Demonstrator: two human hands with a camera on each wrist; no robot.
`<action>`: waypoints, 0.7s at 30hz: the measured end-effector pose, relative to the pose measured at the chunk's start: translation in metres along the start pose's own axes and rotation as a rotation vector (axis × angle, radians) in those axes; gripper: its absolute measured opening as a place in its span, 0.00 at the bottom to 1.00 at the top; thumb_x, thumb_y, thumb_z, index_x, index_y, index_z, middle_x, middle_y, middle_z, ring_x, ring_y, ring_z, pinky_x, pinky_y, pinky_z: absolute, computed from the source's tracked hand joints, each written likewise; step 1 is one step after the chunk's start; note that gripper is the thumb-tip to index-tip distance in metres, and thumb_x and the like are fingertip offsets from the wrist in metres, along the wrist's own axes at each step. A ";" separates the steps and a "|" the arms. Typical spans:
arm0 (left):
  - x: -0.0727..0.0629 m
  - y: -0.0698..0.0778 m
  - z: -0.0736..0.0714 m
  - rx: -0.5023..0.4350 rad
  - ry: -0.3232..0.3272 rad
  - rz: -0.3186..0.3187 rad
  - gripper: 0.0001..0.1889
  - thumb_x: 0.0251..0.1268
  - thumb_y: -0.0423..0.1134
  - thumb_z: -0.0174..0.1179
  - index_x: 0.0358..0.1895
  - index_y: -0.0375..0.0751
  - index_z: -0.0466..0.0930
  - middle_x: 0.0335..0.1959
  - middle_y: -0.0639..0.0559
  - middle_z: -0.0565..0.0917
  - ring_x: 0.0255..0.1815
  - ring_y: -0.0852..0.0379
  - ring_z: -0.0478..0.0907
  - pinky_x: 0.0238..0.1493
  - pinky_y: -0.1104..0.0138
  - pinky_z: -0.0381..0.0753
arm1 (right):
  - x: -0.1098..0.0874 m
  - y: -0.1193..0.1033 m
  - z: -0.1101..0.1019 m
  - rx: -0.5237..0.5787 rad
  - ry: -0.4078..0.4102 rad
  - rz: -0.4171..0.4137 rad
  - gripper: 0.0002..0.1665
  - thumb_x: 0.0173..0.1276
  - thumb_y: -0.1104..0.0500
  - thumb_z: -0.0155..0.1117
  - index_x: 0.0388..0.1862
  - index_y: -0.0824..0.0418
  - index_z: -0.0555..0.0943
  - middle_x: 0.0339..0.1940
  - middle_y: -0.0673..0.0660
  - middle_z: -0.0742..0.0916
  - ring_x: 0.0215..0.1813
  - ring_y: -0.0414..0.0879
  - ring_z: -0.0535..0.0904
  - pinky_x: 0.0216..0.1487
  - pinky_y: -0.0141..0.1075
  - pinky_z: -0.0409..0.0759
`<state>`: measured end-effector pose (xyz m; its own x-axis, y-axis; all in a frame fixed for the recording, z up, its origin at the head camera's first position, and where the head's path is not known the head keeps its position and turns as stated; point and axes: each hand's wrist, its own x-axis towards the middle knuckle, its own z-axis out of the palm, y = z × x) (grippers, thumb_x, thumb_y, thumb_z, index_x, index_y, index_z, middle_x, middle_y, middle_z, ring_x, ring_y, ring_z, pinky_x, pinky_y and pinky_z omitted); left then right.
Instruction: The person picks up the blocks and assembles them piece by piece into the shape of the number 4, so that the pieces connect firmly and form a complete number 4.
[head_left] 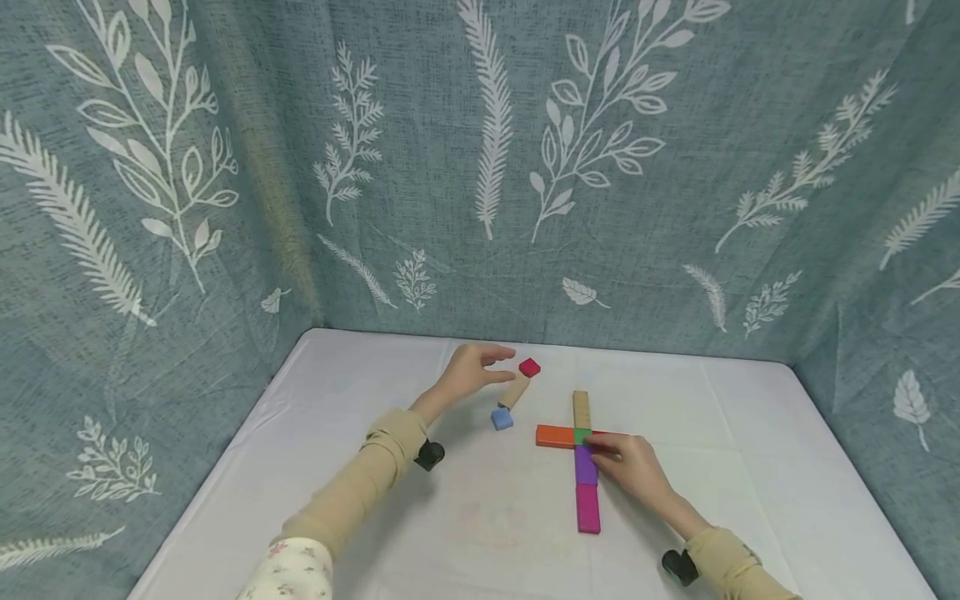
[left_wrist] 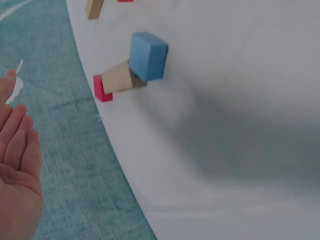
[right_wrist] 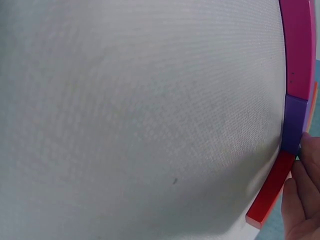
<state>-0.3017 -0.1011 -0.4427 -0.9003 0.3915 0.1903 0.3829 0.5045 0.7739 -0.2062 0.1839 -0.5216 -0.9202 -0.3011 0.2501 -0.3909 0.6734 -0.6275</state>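
Observation:
Wooden blocks form a cross on the table: a tan block (head_left: pixel 581 409) at the far end, an orange block (head_left: pixel 556 437) at left, a red block (right_wrist: pixel 271 190) at right, then a purple block (head_left: pixel 587 467) and a magenta block (head_left: pixel 588 509) toward me. At the centre lies a small green block (head_left: pixel 582 436), pinched by the fingertips of my right hand (head_left: pixel 633 471), which partly cover it and the red block. My left hand (head_left: pixel 471 371) hovers with thumb and fingers apart, holding nothing, beside a small red block (head_left: pixel 529 367) and a loose tan block (head_left: pixel 513 392).
A light blue block (head_left: pixel 502 418) lies at the near end of the loose tan block. The white-covered table (head_left: pixel 465 533) meets a teal leaf-patterned curtain (head_left: pixel 435 167) at its back and sides.

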 end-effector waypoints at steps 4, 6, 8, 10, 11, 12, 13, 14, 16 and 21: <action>0.001 -0.001 -0.008 0.003 0.007 -0.011 0.22 0.56 0.36 0.67 0.55 0.37 0.79 0.55 0.44 0.82 0.59 0.48 0.77 0.61 0.61 0.75 | 0.000 0.000 0.000 0.006 -0.001 -0.005 0.19 0.55 0.70 0.69 0.48 0.67 0.83 0.45 0.62 0.88 0.49 0.54 0.84 0.46 0.39 0.84; 0.001 0.000 -0.010 -0.001 0.004 -0.016 0.22 0.56 0.37 0.67 0.55 0.38 0.79 0.55 0.44 0.82 0.59 0.48 0.77 0.61 0.60 0.75 | 0.000 0.000 0.000 0.008 0.000 -0.008 0.19 0.55 0.70 0.69 0.48 0.67 0.83 0.45 0.62 0.88 0.49 0.54 0.85 0.46 0.39 0.84; 0.002 0.000 -0.012 -0.005 0.002 -0.022 0.21 0.56 0.37 0.67 0.55 0.38 0.80 0.55 0.44 0.82 0.59 0.48 0.77 0.62 0.61 0.75 | 0.000 0.001 0.000 0.009 0.001 -0.009 0.19 0.55 0.70 0.69 0.48 0.66 0.83 0.46 0.62 0.88 0.49 0.54 0.85 0.46 0.40 0.84; 0.001 0.000 -0.013 -0.009 0.003 -0.019 0.21 0.57 0.37 0.67 0.55 0.38 0.80 0.55 0.44 0.82 0.59 0.48 0.77 0.62 0.61 0.74 | 0.000 0.001 0.000 0.009 -0.001 -0.008 0.19 0.56 0.70 0.69 0.48 0.66 0.83 0.46 0.62 0.87 0.49 0.54 0.84 0.46 0.40 0.84; 0.001 0.000 -0.014 -0.011 0.004 -0.019 0.21 0.57 0.37 0.67 0.55 0.38 0.80 0.55 0.44 0.82 0.59 0.48 0.77 0.62 0.61 0.74 | 0.000 0.002 0.000 0.010 -0.002 -0.007 0.19 0.56 0.70 0.69 0.48 0.66 0.83 0.46 0.62 0.87 0.49 0.54 0.85 0.46 0.40 0.84; 0.000 0.000 -0.014 -0.013 0.006 -0.018 0.21 0.56 0.37 0.67 0.55 0.38 0.80 0.55 0.44 0.82 0.59 0.48 0.77 0.62 0.61 0.75 | 0.000 0.002 0.000 0.012 -0.004 -0.006 0.19 0.56 0.70 0.69 0.48 0.66 0.83 0.46 0.62 0.87 0.49 0.54 0.85 0.46 0.40 0.84; 0.000 -0.001 -0.013 -0.014 0.008 -0.016 0.21 0.56 0.36 0.67 0.55 0.37 0.80 0.55 0.44 0.82 0.59 0.48 0.77 0.62 0.61 0.75 | 0.000 0.002 0.000 0.013 -0.004 -0.006 0.19 0.56 0.70 0.69 0.48 0.66 0.83 0.46 0.62 0.87 0.49 0.54 0.84 0.46 0.40 0.84; -0.001 -0.002 -0.013 -0.013 0.009 -0.016 0.21 0.56 0.36 0.67 0.55 0.37 0.80 0.55 0.43 0.82 0.59 0.48 0.77 0.62 0.61 0.75 | 0.001 0.002 0.000 0.013 -0.005 -0.007 0.19 0.56 0.70 0.69 0.48 0.66 0.83 0.46 0.62 0.87 0.49 0.54 0.85 0.46 0.40 0.84; -0.003 -0.005 -0.011 -0.010 0.007 -0.021 0.21 0.56 0.37 0.68 0.54 0.37 0.80 0.54 0.44 0.82 0.59 0.48 0.77 0.61 0.61 0.75 | 0.001 0.003 0.000 0.015 -0.004 -0.009 0.18 0.56 0.70 0.69 0.48 0.66 0.83 0.46 0.63 0.87 0.48 0.54 0.85 0.46 0.39 0.84; -0.010 -0.016 0.000 0.021 -0.020 -0.022 0.21 0.55 0.37 0.68 0.53 0.34 0.80 0.53 0.42 0.83 0.57 0.47 0.79 0.60 0.60 0.76 | 0.001 0.002 0.000 0.014 -0.003 -0.016 0.18 0.56 0.70 0.69 0.48 0.66 0.83 0.46 0.63 0.87 0.48 0.54 0.85 0.46 0.39 0.84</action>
<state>-0.2987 -0.1131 -0.4568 -0.9044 0.3954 0.1606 0.3671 0.5290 0.7651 -0.2077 0.1854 -0.5227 -0.9137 -0.3138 0.2583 -0.4055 0.6589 -0.6336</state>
